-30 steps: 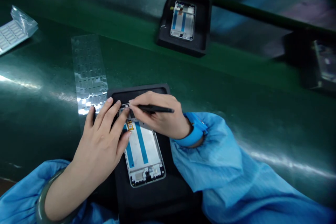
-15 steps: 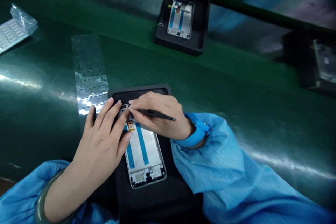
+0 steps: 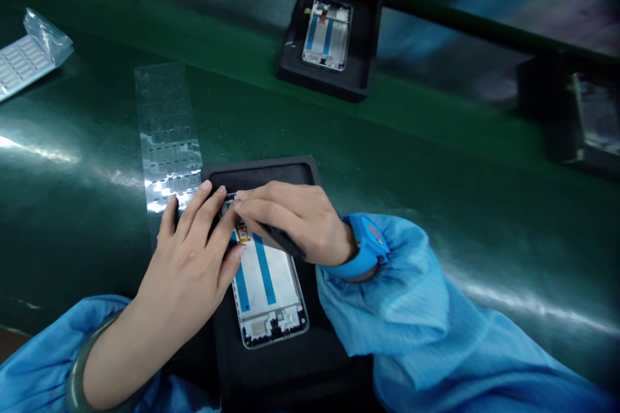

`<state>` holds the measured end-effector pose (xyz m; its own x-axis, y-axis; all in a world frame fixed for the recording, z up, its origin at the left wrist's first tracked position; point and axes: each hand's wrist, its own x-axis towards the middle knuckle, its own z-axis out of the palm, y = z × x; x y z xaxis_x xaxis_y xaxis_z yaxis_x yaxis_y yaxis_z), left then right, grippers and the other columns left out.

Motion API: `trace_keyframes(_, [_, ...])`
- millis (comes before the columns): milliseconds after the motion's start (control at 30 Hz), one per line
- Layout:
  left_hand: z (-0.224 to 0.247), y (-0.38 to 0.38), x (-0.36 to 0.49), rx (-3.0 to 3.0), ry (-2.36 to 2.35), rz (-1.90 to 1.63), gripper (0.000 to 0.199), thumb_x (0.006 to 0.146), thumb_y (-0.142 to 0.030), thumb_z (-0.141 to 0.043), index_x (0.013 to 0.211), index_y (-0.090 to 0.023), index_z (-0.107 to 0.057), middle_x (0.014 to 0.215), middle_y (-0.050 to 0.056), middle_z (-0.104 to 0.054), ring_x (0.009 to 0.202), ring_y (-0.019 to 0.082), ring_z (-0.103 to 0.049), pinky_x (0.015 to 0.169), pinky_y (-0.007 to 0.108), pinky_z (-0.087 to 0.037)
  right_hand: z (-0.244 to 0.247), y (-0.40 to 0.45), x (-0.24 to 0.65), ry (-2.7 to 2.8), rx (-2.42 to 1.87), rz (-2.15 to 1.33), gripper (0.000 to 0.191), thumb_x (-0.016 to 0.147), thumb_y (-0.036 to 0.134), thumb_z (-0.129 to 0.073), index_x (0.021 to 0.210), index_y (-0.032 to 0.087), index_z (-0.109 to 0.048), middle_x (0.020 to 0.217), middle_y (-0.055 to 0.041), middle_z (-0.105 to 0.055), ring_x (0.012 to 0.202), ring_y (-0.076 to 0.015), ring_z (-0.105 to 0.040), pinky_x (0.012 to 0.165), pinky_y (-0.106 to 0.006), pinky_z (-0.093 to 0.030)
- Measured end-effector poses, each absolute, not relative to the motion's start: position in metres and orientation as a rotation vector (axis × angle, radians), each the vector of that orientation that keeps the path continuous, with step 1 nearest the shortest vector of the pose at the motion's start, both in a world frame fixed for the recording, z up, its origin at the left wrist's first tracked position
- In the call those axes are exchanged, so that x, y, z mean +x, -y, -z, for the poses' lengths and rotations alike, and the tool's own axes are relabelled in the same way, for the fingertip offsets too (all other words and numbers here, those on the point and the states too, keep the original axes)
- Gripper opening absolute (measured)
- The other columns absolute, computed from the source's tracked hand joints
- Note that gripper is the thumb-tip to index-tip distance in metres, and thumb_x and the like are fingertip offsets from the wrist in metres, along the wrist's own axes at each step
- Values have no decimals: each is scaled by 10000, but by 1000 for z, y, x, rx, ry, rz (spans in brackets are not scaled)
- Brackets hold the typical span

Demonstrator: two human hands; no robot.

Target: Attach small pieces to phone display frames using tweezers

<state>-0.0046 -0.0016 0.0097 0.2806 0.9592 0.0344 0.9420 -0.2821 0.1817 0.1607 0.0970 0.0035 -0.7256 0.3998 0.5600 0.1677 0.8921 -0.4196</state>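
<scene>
An open phone frame (image 3: pixel 285 277), silver with blue adhesive strips, lies in a black foam tray (image 3: pixel 261 171). An orange flex cable (image 3: pixel 243 233) shows near its upper end. My left hand (image 3: pixel 188 258) rests open over the frame's upper left side, fingers spread, with the index fingertip close to my right fingers. Closed around slim black tweezers (image 3: pixel 285 240), my right hand (image 3: pixel 298 216) works at the frame's top end. The tweezers' tip and whatever it touches are hidden behind my fingers.
A clear film sheet (image 3: pixel 167 122) lies left of the tray on the green table (image 3: pixel 411 155). At far left is a bagged sheet of white labels (image 3: pixel 24 64). A second black tray (image 3: pixel 361 80) with a phone frame (image 3: pixel 334 39) stands behind; another tray (image 3: pixel 557 135) is blurred at right.
My right hand has rolled over, its fingers now covering more of the tweezers, whose rear end has swung downward toward me. My left hand and the phone frame stay nearly in place.
</scene>
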Motion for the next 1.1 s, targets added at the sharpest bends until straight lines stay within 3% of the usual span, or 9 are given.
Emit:
trace_keyframes(200, [-8, 1, -6, 2431, -1785, -230, 471, 914, -337, -412, 1344, -147, -399, 1396, 145, -424, 1361, 316, -268, 1061, 585, -274, -1, -99, 153, 2114, -733, -674, 29, 817, 171, -611, 843, 167, -622, 796, 1, -708, 717, -92, -663, 665, -175, -524])
trace_keyframes(600, [-9, 1, -6, 2428, -1788, -247, 470, 914, -332, -411, 1348, -151, -396, 1393, 148, -425, 1352, 317, -284, 1058, 581, -275, -1, -100, 155, 1996, -786, -899, 39, 812, 172, -610, 845, 152, -613, 799, -12, -686, 691, -96, -651, 637, -198, -515])
trace_keyframes(1100, [-9, 1, -5, 2428, -1802, -217, 461, 920, -345, -399, 1337, -149, -409, 1393, 141, -425, 1363, 302, -266, 1065, 570, -273, -4, -103, 155, 1947, -764, -780, 26, 814, 193, -614, 825, 170, -611, 802, -9, -667, 718, -105, -629, 672, -228, -510])
